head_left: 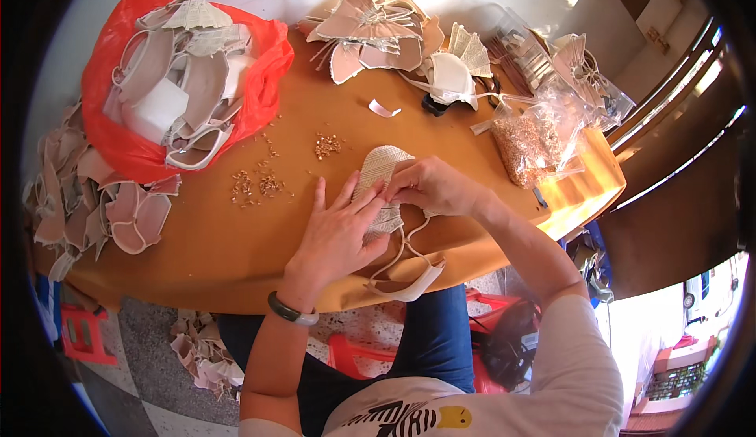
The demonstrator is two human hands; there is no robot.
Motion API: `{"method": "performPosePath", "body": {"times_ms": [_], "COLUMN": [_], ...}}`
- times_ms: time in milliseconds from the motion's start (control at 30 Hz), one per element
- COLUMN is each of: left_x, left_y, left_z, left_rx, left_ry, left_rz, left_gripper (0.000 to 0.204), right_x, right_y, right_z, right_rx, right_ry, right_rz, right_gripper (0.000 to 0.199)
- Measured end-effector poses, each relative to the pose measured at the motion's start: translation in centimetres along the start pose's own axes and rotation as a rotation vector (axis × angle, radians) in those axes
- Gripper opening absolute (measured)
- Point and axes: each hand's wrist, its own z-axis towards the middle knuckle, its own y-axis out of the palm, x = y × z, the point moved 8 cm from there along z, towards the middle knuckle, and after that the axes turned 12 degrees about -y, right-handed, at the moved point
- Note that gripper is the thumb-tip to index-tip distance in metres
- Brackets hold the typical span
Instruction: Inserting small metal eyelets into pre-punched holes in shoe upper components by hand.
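A cream woven shoe upper [383, 161] lies on the tan table near its front edge, with a strap section [417, 281] hanging over the edge. My left hand [339, 228] rests on the upper with fingers stretched and spread. Beside its fingertips, my right hand [429, 185] is closed in a pinch over the upper; what sits between the fingertips is too small to make out. Little copper-coloured pieces form a pile [327, 146] just beyond my left hand. More of these pieces are scattered in a looser pile [268, 183] to the left.
A red plastic bag [272, 51] full of shoe uppers stands at the far left. Loose uppers are heaped [55, 193] below it and bundled [370, 31] at the back. A clear bag of copper-coloured pieces [524, 146] lies at the right. A pink scrap [383, 109] lies mid-table.
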Motion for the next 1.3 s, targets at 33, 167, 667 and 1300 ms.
{"method": "performPosePath", "body": {"times_ms": [33,167,667,1300], "left_x": [0.1,0.1,-0.8,-0.3], "left_y": [-0.1,-0.3,-1.3,-1.5], "left_z": [0.0,0.0,-0.4,-0.7], "left_rx": [0.006,0.052,0.143,0.175], "left_ry": [0.001,-0.015,-0.085,-0.067], "left_rz": [0.01,0.005,-0.092,0.004], "left_gripper": [0.06,0.063,0.061,0.056], "right_x": [0.1,0.3,3.1,7.6], "right_y": [0.0,0.0,0.8,-0.3], "right_z": [0.0,0.3,2.2,7.3], "right_rx": [-0.012,-0.06,-0.239,0.146], "right_ry": [0.024,0.0,0.332,0.105], "right_rz": [-0.016,-0.078,-0.104,-0.303], "right_gripper": [0.01,0.008,0.014,0.014]}}
